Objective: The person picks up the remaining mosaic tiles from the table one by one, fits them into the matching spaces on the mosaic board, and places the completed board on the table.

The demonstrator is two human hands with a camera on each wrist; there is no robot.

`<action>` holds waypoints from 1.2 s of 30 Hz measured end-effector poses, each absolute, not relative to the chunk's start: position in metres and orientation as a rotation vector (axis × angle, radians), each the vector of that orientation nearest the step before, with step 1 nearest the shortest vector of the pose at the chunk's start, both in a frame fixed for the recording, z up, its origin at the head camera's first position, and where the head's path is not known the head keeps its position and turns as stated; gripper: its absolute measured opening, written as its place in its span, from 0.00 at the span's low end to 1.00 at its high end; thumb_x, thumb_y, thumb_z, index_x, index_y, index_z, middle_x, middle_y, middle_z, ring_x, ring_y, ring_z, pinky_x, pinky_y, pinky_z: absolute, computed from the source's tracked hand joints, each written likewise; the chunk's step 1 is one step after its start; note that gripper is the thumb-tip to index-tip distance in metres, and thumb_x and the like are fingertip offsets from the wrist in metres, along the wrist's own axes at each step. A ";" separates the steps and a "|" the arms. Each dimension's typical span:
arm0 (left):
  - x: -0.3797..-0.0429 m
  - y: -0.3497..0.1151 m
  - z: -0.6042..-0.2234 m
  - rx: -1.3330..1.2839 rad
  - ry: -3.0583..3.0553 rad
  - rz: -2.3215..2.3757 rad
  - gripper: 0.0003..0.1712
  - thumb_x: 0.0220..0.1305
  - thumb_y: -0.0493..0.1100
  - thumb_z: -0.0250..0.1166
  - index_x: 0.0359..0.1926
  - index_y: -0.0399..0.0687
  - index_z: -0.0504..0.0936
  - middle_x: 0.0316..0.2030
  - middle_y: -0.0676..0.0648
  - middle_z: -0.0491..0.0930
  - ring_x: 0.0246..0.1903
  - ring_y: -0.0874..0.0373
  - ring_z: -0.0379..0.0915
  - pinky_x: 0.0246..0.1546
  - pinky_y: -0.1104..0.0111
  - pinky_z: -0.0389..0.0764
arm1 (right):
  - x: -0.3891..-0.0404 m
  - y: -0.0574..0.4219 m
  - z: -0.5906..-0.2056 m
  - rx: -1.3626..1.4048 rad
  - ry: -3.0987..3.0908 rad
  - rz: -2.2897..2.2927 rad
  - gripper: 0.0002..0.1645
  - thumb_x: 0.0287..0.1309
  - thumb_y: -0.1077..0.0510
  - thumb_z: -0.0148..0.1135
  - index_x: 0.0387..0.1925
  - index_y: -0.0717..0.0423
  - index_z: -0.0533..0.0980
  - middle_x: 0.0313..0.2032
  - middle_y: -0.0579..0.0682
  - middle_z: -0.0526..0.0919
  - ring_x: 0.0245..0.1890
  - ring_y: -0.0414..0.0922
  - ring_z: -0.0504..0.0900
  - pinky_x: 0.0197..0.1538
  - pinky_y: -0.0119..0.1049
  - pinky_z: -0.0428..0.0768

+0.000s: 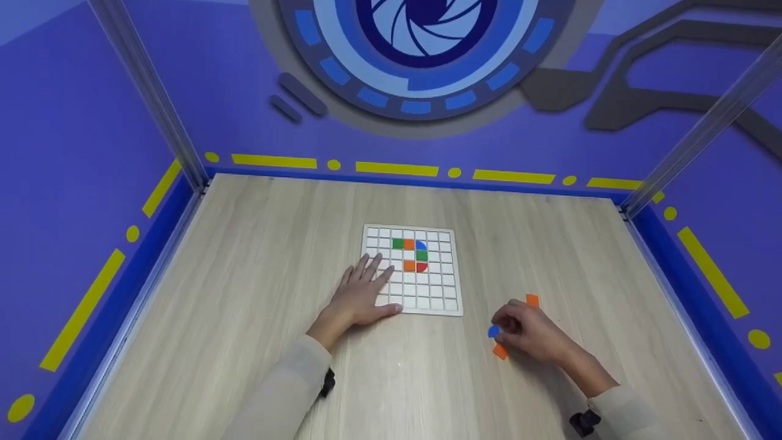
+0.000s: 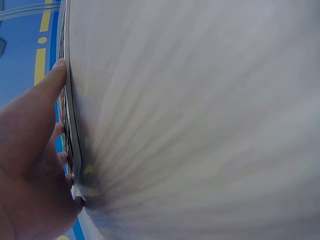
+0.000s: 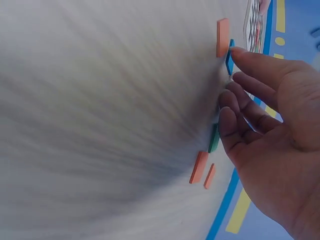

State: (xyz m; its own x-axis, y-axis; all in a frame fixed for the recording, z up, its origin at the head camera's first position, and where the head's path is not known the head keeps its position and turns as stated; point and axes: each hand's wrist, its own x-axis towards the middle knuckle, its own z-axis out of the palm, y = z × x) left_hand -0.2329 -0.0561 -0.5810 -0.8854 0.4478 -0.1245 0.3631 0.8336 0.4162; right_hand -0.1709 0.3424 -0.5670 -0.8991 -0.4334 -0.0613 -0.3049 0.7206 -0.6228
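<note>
My left hand (image 1: pixel 360 297) lies spread over the left side of a white grid board (image 1: pixel 446 299), its thumb at the near edge. In the left wrist view the thumb and fingertips of the left hand (image 2: pixel 30 145) rest along the board's rim (image 2: pixel 75 125). Colored tiles sit in the grid: green, orange, blue and red, forming a hooked shape. To the board's right, my right hand (image 1: pixel 530 330) pinches a blue round-edged tile (image 1: pixel 493 331) between thumb and index finger, low over the table. An orange tile (image 1: pixel 500 351) lies just nearer than it.
Another orange tile (image 1: pixel 533 300) lies beyond the right hand's knuckles. In the right wrist view, a green tile (image 3: pixel 214 138) and two orange tiles, one larger (image 3: pixel 198 167), lie beneath the curled fingers. Blue walls surround the wooden table (image 1: pixel 275 256) at the back and sides.
</note>
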 end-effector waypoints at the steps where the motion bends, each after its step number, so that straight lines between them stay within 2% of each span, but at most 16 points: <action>1: -0.233 -0.056 -0.581 0.626 2.798 0.573 0.53 0.71 0.74 0.59 0.85 0.53 0.56 0.85 0.41 0.40 0.84 0.39 0.30 0.80 0.42 0.42 | -0.171 0.342 -0.568 -0.598 2.725 -0.945 0.11 0.64 0.62 0.75 0.47 0.55 0.84 0.39 0.46 0.81 0.38 0.44 0.79 0.41 0.32 0.80; 9: -0.232 -0.056 -0.581 0.631 2.799 0.545 0.53 0.71 0.74 0.58 0.85 0.55 0.55 0.86 0.42 0.40 0.84 0.39 0.30 0.80 0.42 0.41 | -0.171 0.343 -0.574 -0.594 2.751 -0.972 0.09 0.64 0.64 0.74 0.43 0.52 0.84 0.37 0.43 0.79 0.35 0.39 0.77 0.39 0.31 0.80; 22: -0.233 -0.055 -0.581 0.601 2.789 0.542 0.54 0.70 0.75 0.58 0.86 0.56 0.54 0.86 0.44 0.38 0.84 0.42 0.28 0.81 0.43 0.39 | -0.172 0.340 -0.575 -0.541 2.715 -0.983 0.07 0.66 0.64 0.72 0.43 0.54 0.82 0.37 0.44 0.78 0.35 0.40 0.77 0.38 0.31 0.79; 28: -0.232 -0.055 -0.581 0.614 2.785 0.546 0.53 0.71 0.74 0.59 0.85 0.55 0.55 0.86 0.43 0.40 0.84 0.41 0.29 0.80 0.43 0.40 | -0.171 0.338 -0.574 -0.494 2.696 -0.986 0.06 0.66 0.65 0.71 0.40 0.53 0.81 0.37 0.46 0.77 0.36 0.42 0.77 0.38 0.32 0.79; 36: -0.232 -0.055 -0.579 0.613 2.792 0.528 0.53 0.71 0.75 0.58 0.85 0.56 0.54 0.86 0.44 0.39 0.84 0.41 0.28 0.81 0.43 0.40 | -0.172 0.339 -0.573 -0.483 2.728 -0.979 0.09 0.65 0.65 0.73 0.44 0.54 0.81 0.38 0.46 0.78 0.36 0.43 0.77 0.39 0.32 0.81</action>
State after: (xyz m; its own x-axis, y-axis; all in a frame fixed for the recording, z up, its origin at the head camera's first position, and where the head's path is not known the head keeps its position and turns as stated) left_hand -0.2323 -0.0555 -0.5787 -0.8849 0.4418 -0.1474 0.3575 0.8472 0.3931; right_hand -0.1716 0.3392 -0.5734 -0.9258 -0.3696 -0.0791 -0.2350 0.7267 -0.6455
